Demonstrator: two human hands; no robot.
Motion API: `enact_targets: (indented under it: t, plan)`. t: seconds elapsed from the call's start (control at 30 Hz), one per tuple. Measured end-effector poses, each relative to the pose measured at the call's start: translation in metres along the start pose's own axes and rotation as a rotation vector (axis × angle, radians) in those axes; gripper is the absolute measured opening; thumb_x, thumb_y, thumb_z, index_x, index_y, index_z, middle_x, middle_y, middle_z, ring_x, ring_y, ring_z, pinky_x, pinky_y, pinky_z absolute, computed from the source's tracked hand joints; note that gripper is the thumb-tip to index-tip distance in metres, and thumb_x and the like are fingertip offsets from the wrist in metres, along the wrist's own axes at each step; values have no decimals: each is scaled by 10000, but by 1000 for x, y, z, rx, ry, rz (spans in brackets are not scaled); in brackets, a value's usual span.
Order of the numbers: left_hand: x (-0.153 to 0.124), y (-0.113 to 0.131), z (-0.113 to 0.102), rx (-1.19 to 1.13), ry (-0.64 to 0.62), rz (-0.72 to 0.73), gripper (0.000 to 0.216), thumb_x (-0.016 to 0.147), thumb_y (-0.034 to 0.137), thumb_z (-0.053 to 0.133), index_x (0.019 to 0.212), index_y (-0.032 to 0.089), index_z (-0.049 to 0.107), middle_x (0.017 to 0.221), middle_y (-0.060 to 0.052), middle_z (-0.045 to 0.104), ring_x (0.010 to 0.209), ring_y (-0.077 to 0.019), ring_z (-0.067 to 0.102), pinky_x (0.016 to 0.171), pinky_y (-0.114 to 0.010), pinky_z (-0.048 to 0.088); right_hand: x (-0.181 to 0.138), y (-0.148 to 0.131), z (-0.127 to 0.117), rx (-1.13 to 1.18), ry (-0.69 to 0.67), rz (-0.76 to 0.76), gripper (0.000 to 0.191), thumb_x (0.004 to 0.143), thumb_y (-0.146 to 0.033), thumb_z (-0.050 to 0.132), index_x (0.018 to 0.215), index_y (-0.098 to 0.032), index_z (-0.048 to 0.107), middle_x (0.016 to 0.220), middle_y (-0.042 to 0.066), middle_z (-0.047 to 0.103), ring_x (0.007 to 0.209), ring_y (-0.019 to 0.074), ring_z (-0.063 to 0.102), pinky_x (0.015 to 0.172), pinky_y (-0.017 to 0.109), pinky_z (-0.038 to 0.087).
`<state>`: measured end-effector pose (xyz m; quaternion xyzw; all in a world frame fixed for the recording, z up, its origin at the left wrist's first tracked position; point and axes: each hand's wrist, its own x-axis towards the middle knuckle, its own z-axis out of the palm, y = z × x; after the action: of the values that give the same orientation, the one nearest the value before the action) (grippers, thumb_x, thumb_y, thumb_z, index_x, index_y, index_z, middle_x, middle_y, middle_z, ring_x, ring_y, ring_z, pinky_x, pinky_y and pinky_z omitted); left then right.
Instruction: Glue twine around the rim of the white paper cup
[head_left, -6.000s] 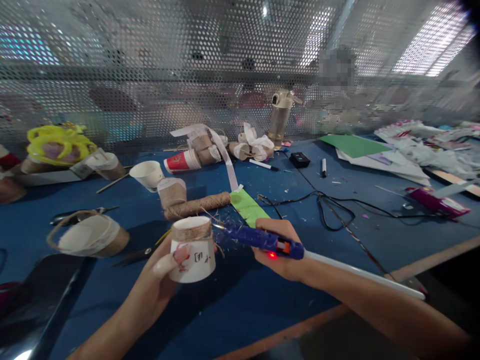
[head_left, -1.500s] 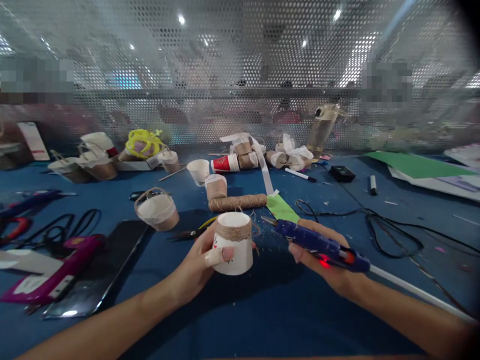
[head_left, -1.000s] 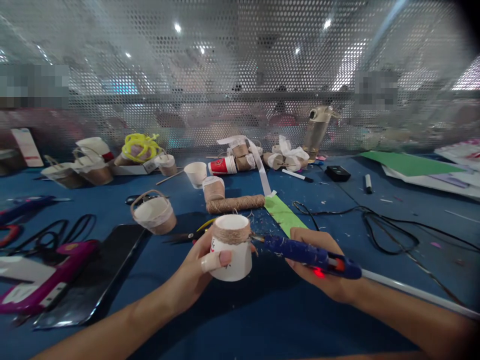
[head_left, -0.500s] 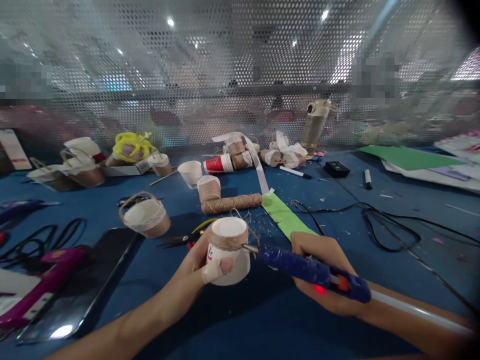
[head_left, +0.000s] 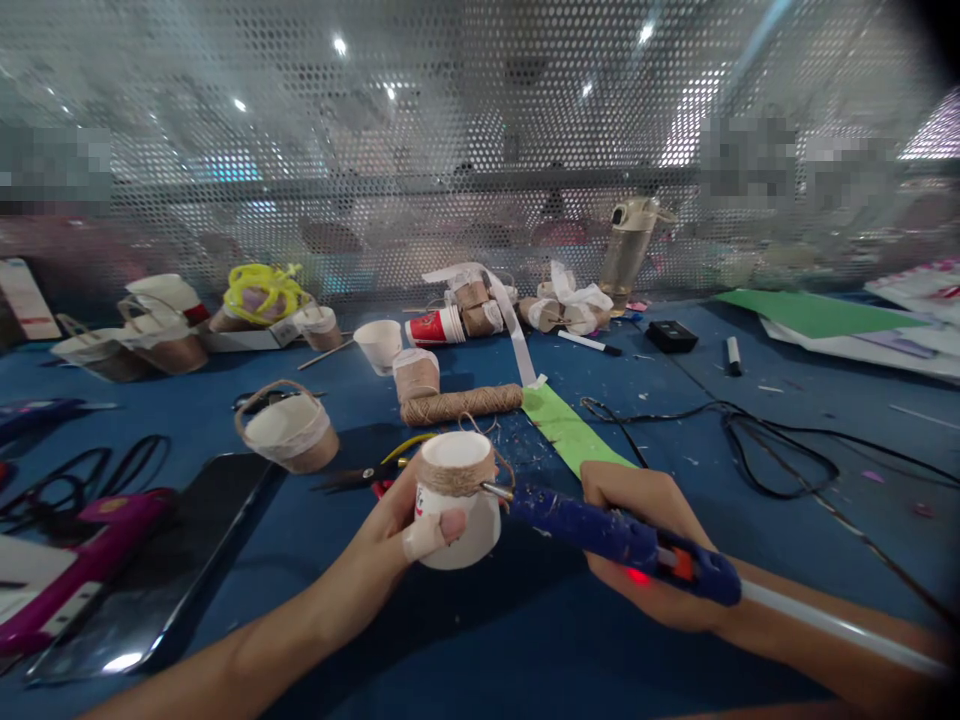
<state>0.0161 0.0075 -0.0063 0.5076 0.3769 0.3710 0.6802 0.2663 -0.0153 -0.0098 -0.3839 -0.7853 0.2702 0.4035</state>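
Note:
My left hand [head_left: 394, 535] is wrapped round a small upturned white paper cup [head_left: 459, 520] with a band of brown twine around its top. My right hand [head_left: 645, 540] grips a blue glue gun [head_left: 615, 535] with a red light and a white glue stick out the back. The gun's metal tip touches the cup's right side at the lower edge of the twine band. Both are held just above the blue table [head_left: 465, 650].
A twine spool [head_left: 461, 404], a green paper strip [head_left: 566, 430], pliers and scissors [head_left: 364, 478] lie just beyond. A twine-handled cup basket [head_left: 289, 432], more cups, black cables [head_left: 750, 450], a phone [head_left: 180, 560] and a pink glue gun [head_left: 67, 575] lie around. A perforated metal screen stands behind.
Over the last second the glue gun's tip has stayed near the cup's twine band and now touches it; both hands have shifted slightly toward me and down.

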Motion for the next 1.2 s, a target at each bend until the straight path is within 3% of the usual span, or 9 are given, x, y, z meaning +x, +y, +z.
enact_targets:
  t: [0.2,0.33,0.77,1.0,1.2]
  plan:
    - [-2,1,3,-100,-1,17,440,725,367,733,1127,206,661,1013,-76,752,970,-280,646,781,-300,475,-2,2,0,19,15,47,261,689,-111,553,629,-207,318,578,-61,369,508,86,316,485,243,241]
    - [-4,3,2,-109,-31,-17,474,716,385,718,1141,187,643,1023,-101,745,951,-289,639,741,-306,479,-3,5,0,17,13,88,281,683,-59,547,626,-207,315,584,-60,377,514,90,327,489,246,249]
    - [-2,0,2,-108,-65,-66,460,698,380,744,1111,198,657,1010,-86,736,937,-281,648,787,-334,476,-3,-1,0,50,-17,40,257,683,-147,544,638,-213,300,582,-56,359,510,98,298,490,260,240]
    - [-2,2,4,-128,-46,-48,495,689,342,731,1144,180,623,1022,-118,733,960,-319,651,814,-382,480,-5,-2,-1,74,-12,101,236,680,-130,535,628,-216,321,581,-41,392,517,115,336,495,275,259]
    - [-2,5,2,-129,-83,-21,405,734,340,693,1104,185,637,998,-111,748,932,-293,658,766,-331,485,-6,3,-2,57,-24,155,227,684,-84,530,620,-209,351,595,-46,409,533,106,361,504,260,271]
